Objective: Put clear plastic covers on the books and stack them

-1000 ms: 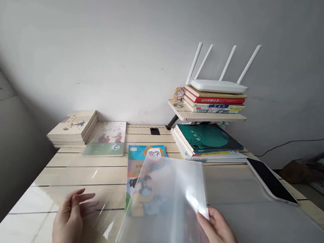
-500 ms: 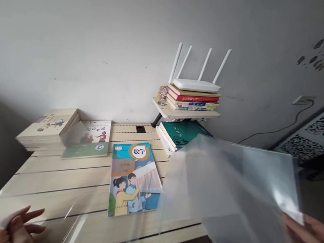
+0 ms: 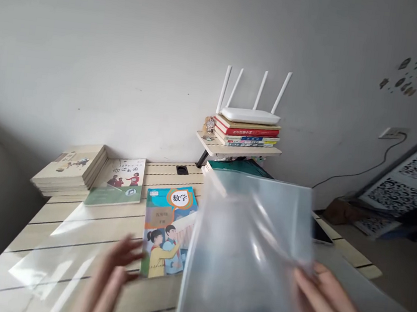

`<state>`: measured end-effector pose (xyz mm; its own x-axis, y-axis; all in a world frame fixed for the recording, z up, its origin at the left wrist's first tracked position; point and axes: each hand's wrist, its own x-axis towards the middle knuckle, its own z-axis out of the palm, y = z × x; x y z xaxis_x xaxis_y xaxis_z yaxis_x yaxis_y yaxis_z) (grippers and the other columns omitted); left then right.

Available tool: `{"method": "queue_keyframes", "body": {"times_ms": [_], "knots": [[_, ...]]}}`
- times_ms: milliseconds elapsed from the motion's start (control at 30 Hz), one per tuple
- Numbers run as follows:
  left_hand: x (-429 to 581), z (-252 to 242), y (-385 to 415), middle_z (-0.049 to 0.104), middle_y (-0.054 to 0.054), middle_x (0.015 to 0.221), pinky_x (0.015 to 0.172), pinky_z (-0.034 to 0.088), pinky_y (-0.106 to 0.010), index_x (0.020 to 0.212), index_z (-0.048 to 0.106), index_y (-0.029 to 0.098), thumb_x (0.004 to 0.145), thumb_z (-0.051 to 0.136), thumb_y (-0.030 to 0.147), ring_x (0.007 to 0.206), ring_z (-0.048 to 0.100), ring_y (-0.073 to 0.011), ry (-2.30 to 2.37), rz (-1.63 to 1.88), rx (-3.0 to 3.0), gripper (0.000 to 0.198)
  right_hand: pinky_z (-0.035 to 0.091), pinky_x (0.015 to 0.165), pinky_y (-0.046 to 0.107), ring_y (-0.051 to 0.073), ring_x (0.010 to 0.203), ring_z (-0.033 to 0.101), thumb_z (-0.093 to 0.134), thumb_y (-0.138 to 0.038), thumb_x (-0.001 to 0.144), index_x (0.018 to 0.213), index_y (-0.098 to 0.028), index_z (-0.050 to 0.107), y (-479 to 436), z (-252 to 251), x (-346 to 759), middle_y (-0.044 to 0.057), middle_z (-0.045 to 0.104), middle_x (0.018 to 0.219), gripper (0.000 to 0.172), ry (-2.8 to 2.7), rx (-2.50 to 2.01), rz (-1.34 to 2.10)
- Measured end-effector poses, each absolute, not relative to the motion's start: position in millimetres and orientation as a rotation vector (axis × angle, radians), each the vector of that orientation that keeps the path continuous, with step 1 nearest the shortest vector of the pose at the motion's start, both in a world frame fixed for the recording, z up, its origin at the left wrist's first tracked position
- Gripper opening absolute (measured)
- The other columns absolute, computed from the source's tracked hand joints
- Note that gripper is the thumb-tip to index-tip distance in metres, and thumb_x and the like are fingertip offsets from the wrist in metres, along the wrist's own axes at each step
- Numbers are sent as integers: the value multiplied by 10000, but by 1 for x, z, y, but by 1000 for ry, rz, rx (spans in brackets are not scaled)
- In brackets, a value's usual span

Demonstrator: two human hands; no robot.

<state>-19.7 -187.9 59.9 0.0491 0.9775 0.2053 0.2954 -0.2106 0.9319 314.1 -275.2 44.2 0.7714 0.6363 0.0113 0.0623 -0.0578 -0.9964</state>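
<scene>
My right hand (image 3: 331, 302) pinches the right edge of several clear plastic book covers (image 3: 246, 251), which hang upright and look milky where they overlap. My left hand (image 3: 113, 276) is blurred by motion; its fingers are apart and nothing is in them. It is above the table, at the lower left of a blue maths textbook (image 3: 166, 252). The held covers hide the textbook's right side. One separate clear plastic sheet (image 3: 55, 258) lies flat on the left of the slatted table (image 3: 153, 296), shining with reflected light.
A stack of beige books (image 3: 70, 164) and a green-and-white book (image 3: 117, 183) are at the back left. A small riser shelf (image 3: 232, 150) carries books and a white router (image 3: 251, 115); a dark green book (image 3: 237, 167) lies beneath it. A cable (image 3: 362, 170) runs along the wall.
My left hand has let go of a clear sheet, now lying on the table's left, and moved right. My right hand has brought the remaining covers leftward, in front of the textbook.
</scene>
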Motion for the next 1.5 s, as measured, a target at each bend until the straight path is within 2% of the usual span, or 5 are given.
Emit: {"method": "queue_keyframes", "body": {"times_ms": [200, 367, 600, 767, 1500], "knots": [[49, 51, -175, 574, -118, 1062, 526, 532, -306, 1281, 366, 251, 630, 664, 560, 788, 619, -214, 814, 531, 1132, 780, 486, 629, 242, 178, 709, 595, 615, -523, 703, 908, -222, 526, -251, 34, 261, 16, 653, 784, 375, -736, -1442, 710], [48, 66, -163, 597, -109, 1039, 718, 516, -310, 1030, 530, 175, 719, 646, 418, 895, 613, -213, 736, 522, 949, 411, 470, 640, 228, 172, 734, 582, 596, -539, 716, 906, -222, 534, -246, 26, 260, 6, 635, 782, 375, -726, -1489, 770], [44, 62, -162, 563, -140, 1152, 432, 489, -272, 1243, 321, 245, 761, 594, 433, 698, 651, -213, 834, 652, 1160, 585, 458, 815, 292, 229, 947, 587, 679, -474, 673, 896, -218, 615, -237, 28, 252, 34, 665, 932, 345, -618, -1340, 1084], [39, 92, -165, 564, -128, 1184, 628, 530, -336, 1236, 346, 257, 803, 590, 380, 730, 662, -201, 617, 594, 1132, 512, 397, 937, 406, 269, 1090, 544, 610, -480, 749, 1117, -197, 604, -235, 21, 254, 98, 626, 1149, 465, -390, -926, 1493], [13, 59, -162, 590, -59, 1194, 876, 476, -262, 1051, 564, 251, 828, 549, 330, 1079, 562, -191, 574, 369, 2643, 237, 508, 518, 124, 47, 527, 553, 581, -65, 755, 732, -213, 515, -84, 30, 397, -74, 565, 619, 163, -181, -1158, 704]]}}
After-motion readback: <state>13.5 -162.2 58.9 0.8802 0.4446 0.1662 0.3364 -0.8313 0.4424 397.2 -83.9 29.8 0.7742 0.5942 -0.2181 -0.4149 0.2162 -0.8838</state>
